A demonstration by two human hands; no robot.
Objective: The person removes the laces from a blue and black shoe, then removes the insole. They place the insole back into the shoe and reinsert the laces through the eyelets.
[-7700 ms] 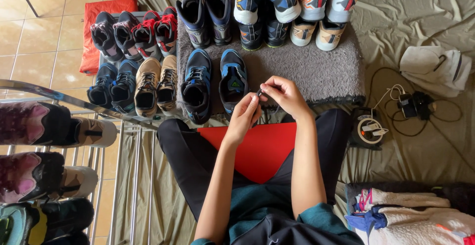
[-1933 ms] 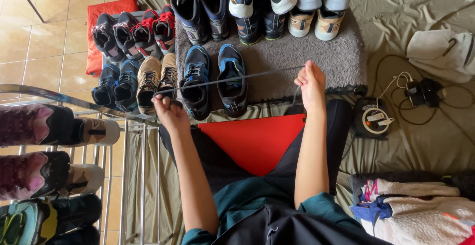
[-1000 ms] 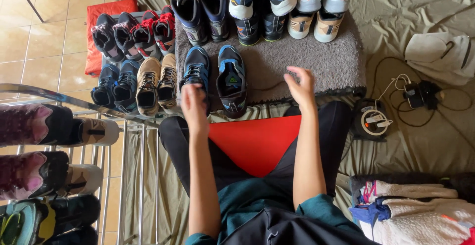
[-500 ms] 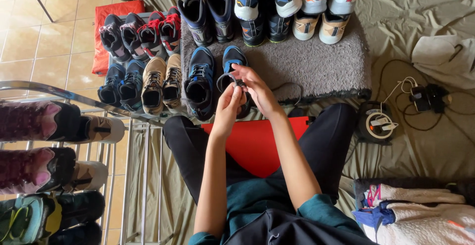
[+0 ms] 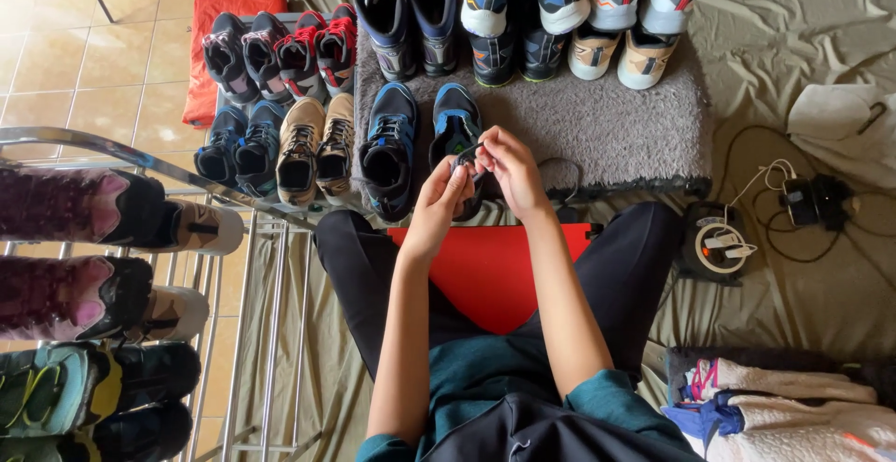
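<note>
The black shoelace (image 5: 469, 156) is pinched between both hands, right over the blue and black shoe (image 5: 455, 135) just past the fingertips. The left hand (image 5: 442, 203) nips one bit with finger and thumb, and the right hand (image 5: 509, 165) nips another bit close by, so the hands almost touch. The lace looks thin, soft and very light, and it would bend and flop. Its ends look like the best spots to hold. A matching shoe (image 5: 389, 149) sits just left of the left hand.
</note>
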